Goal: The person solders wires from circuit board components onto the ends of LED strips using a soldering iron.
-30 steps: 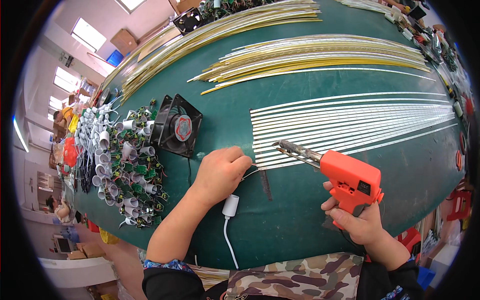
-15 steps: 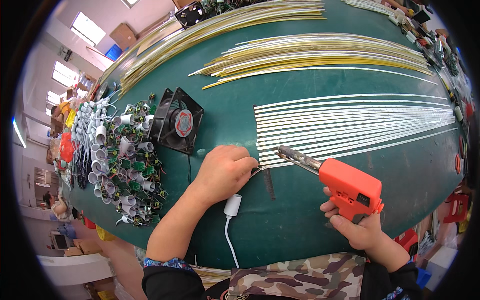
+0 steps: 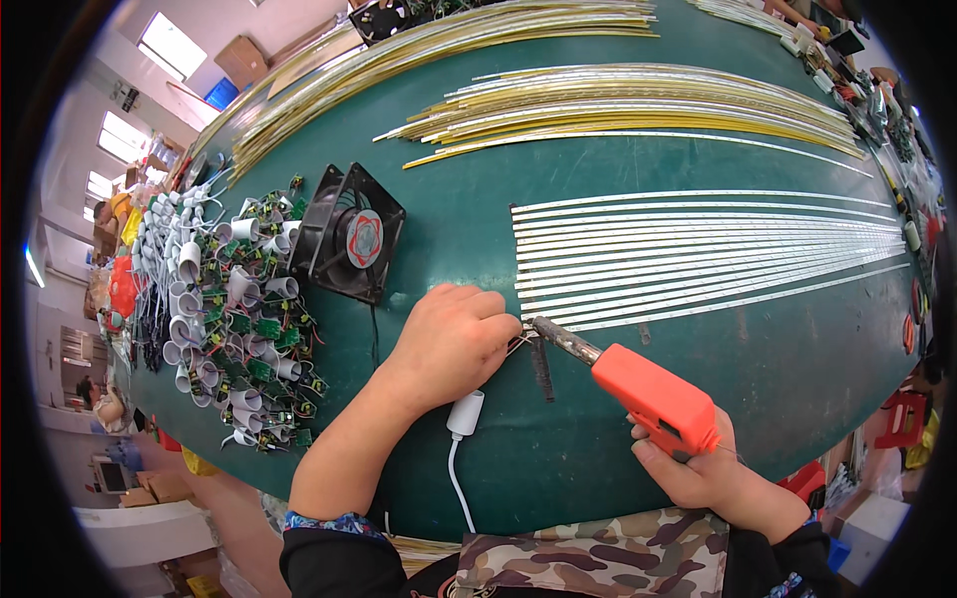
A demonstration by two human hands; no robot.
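My right hand (image 3: 693,473) is wrapped round the handle of a red soldering gun (image 3: 653,397). The gun's dark metal tip points left and meets the lower left end of a row of thin white LED strips (image 3: 688,247), right beside my left fingertips. My left hand (image 3: 449,344) is closed in a pinch there on thin wires (image 3: 520,342); the fingers hide most of them. Below that hand, a white cylindrical cap (image 3: 466,414) on a white cable (image 3: 458,478) lies on the table, partly under my wrist.
A black fan (image 3: 351,234) stands left of the strips. Beyond it lies a heap of white caps and green circuit boards (image 3: 244,319). Bundles of yellow and white strips (image 3: 638,105) lie along the far side of the green table (image 3: 598,478). Tools and parts crowd the right edge.
The soldering gun has moved left and down, its tip now at the strip ends beside my left fingertips. My left hand has barely shifted, still pinching.
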